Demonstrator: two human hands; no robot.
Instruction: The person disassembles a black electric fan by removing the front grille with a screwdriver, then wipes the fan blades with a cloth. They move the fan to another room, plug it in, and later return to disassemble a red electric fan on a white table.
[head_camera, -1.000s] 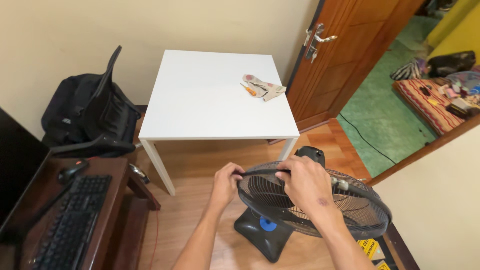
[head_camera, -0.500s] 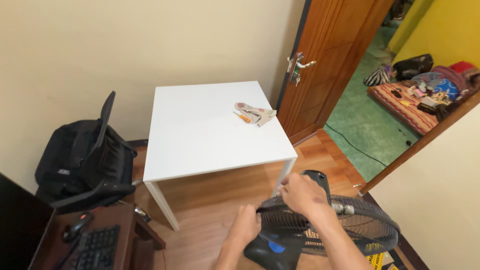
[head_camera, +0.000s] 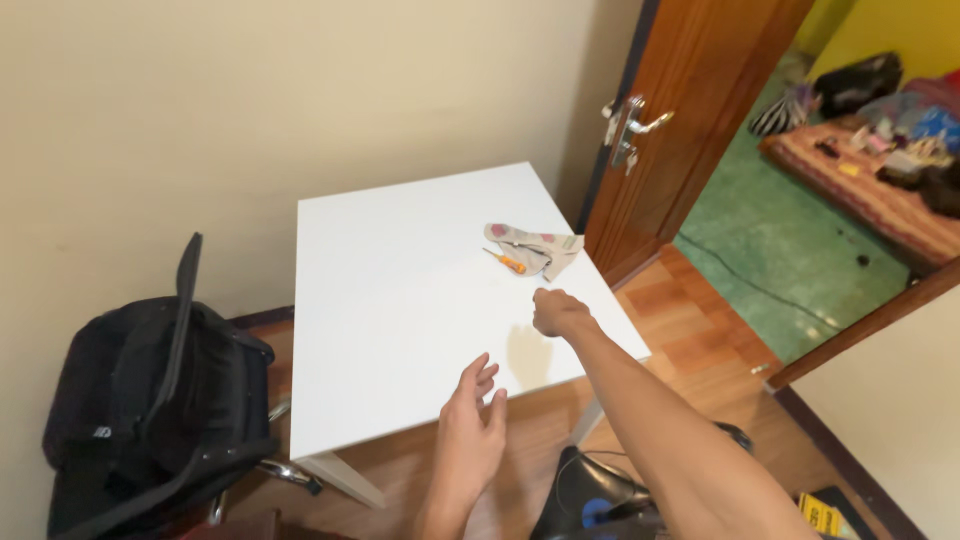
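Note:
My right hand (head_camera: 558, 312) reaches out over the white table (head_camera: 400, 300), fingers curled shut, holding nothing I can see. It hovers a little short of a folded patterned cloth (head_camera: 535, 247) and a small orange-handled screwdriver (head_camera: 508, 262) lying beside the cloth. My left hand (head_camera: 470, 425) hangs open at the table's near edge, fingers apart, empty. The fan's dark base (head_camera: 600, 495) stands on the floor below my right forearm; its grille is out of view.
A black backpack (head_camera: 150, 400) rests on a chair at the left. A brown wooden door (head_camera: 700, 110) with a metal handle stands open at the right, leading to a green floor and a cluttered mattress (head_camera: 870, 170). Wooden floor lies under the table.
Both hands let go of the fan grille and rose toward the table. My view lifted and moved closer to the table; the desk and keyboard dropped out of view.

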